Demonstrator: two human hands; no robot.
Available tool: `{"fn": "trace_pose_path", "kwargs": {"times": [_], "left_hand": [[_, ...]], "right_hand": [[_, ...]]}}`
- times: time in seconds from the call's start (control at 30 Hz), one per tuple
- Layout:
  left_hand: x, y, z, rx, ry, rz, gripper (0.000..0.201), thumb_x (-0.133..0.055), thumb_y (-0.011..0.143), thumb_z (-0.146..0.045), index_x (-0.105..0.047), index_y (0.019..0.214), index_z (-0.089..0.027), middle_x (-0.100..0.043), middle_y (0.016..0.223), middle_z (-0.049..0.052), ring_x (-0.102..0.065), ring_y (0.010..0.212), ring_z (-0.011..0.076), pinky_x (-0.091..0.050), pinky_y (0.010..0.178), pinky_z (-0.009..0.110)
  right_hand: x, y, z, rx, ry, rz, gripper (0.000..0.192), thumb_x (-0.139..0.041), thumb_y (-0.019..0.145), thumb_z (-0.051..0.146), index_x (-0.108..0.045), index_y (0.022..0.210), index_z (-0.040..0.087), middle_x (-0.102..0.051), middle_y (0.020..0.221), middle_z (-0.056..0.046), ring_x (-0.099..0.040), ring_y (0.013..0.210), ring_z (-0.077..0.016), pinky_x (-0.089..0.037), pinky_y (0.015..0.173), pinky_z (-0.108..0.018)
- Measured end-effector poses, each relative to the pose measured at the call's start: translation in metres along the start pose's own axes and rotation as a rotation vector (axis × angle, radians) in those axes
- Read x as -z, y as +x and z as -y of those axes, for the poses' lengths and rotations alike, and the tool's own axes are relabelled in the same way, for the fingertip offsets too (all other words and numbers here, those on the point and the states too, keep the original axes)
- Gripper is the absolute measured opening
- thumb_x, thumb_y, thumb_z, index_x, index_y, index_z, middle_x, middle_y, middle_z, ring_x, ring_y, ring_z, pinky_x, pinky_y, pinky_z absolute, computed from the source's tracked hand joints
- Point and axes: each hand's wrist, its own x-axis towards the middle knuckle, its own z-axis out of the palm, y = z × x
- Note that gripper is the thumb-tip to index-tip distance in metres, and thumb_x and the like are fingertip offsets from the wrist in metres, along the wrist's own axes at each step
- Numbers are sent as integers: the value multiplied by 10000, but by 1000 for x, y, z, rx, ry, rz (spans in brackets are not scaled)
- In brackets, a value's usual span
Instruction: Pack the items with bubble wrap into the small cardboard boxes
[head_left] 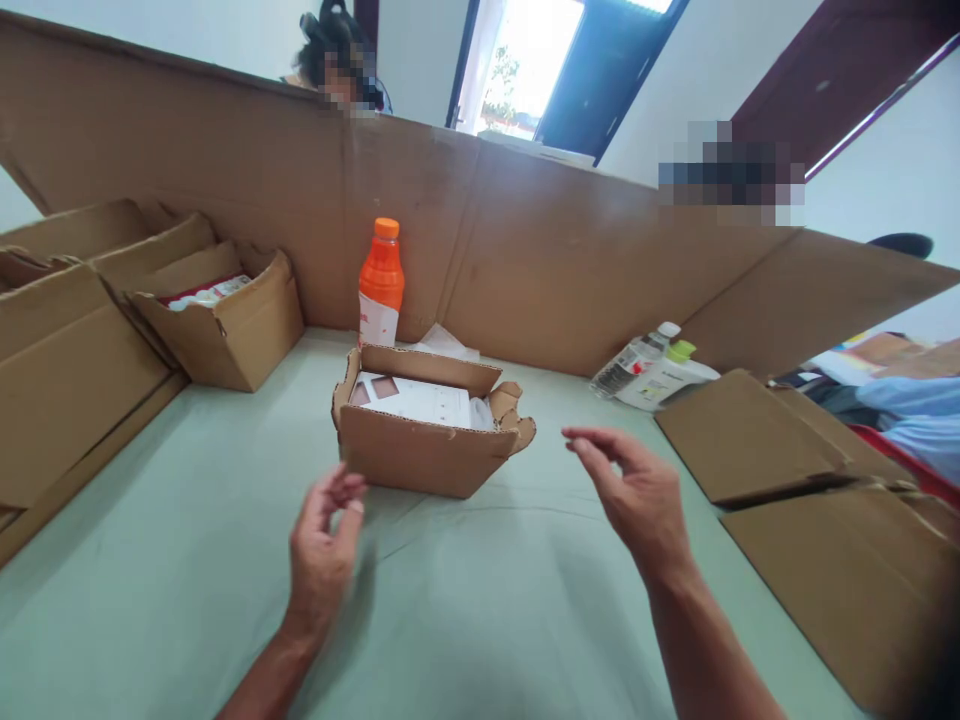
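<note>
Head view: I look down on a pale green bench point(480, 600) walled in by a tall cardboard screen point(525, 260).
Small box: an open cardboard box point(424, 450) sits on the bench near the middle, flaps up, with white printed sheets point(416, 400) lying inside it.
Left hand: my left hand point(324, 545) hovers just in front of the box's near left corner, palm turned inward; I see a sliver of bench between it and the cardboard.
Left fingers: the fingers point(346, 490) are loosely curled and parted, holding nothing; their tips come close to the box's lower front edge but I cannot tell whether they brush it.
Right hand: my right hand point(637, 490) hangs to the right of the box, clear of it, above the bench.
Right fingers: the fingers point(592, 445) are bent and spread narrow, thumb near the forefinger, empty; they point toward the box's torn right flap point(517, 420), near it but apart.
Box against fingers: the box lies between the two hands and slightly beyond them.
Behind the box: an orange bottle point(381, 285) stands upright against the screen.
Right side: two pale bottles point(652, 370) lie tipped beside flat cardboard pieces point(772, 440).
Left side: a larger open carton point(225, 320) holds packets, next to stacked cartons point(67, 360).
Beyond the screen: another person's head point(337, 50) shows over the top edge.
</note>
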Motion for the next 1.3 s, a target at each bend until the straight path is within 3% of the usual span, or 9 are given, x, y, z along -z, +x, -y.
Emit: {"fn": "trace_pose_path", "kwargs": {"times": [0.1,0.2,0.3,0.5,0.67,0.77,1.0,1.13,1.3], "left_hand": [[15,23,-19,-127,11,-154,646,-683,834,-337,-465,1435,-248,-569,1419,121,-592,1230,232,-495,994,368],[12,50,-30,-127,18,-76,712,-717,800,-334,-453,1457,-251,-495,1510,124,-521,1336,256,-470,1052,387],[-4,66,-33,-59,-21,40,623,-702,787,-387,-566,1357,-177,-631,1354,134,-606,1224,257,-486,1039,392],[-35,20,-26,0,33,120,522,-668,805,-395,-645,1264,-148,-713,1201,113,-684,1011,216,-541,924,340],[-6,-31,-16,29,69,-17,488,-649,864,-380,-617,1308,-179,-697,1232,95,-662,1066,197,-524,962,305],[34,-37,-13,31,70,-166,533,-656,870,-389,-572,1355,-187,-650,1330,109,-643,1130,208,-495,1034,337],[118,-26,-12,-69,103,-533,607,-626,882,-334,-461,1458,-240,-546,1470,103,-545,1329,247,-411,1145,386],[141,-9,-7,-97,129,-615,685,-625,885,-319,-383,1523,-254,-438,1568,107,-488,1394,264,-399,1162,385],[148,18,2,-144,188,-598,750,-619,880,-298,-313,1562,-240,-343,1628,108,-340,1498,266,-371,1187,390]], "right_hand": [[-31,-35,-19,-70,145,144,407,-648,839,424,-654,1177,199,-736,1122,-110,-697,954,-240,-563,771,-365],[-74,-45,-11,-76,229,272,528,-666,803,438,-573,1261,192,-693,1211,-128,-674,1026,-266,-572,794,-392],[-96,-39,-1,-147,249,270,390,-570,836,439,-590,1121,173,-712,1045,-111,-670,848,-237,-567,733,-385],[-58,-56,-29,-224,195,168,259,-522,837,453,-559,914,209,-700,844,-76,-641,727,-227,-516,611,-343],[-51,-65,-21,-146,187,242,222,-529,843,447,-556,831,228,-674,795,-69,-619,725,-231,-481,571,-327],[-90,-47,8,-53,280,389,222,-519,848,425,-568,888,213,-667,816,-65,-610,737,-221,-471,574,-310],[-229,4,110,251,509,724,362,-501,856,326,-572,1173,167,-699,1043,-82,-624,859,-199,-502,738,-309],[-293,17,156,333,528,755,445,-465,913,318,-517,1328,167,-680,1191,-102,-613,1034,-219,-489,908,-346],[-353,17,179,362,466,729,512,-387,975,334,-420,1436,116,-585,1366,-190,-545,1224,-276,-434,1038,-414]]}}
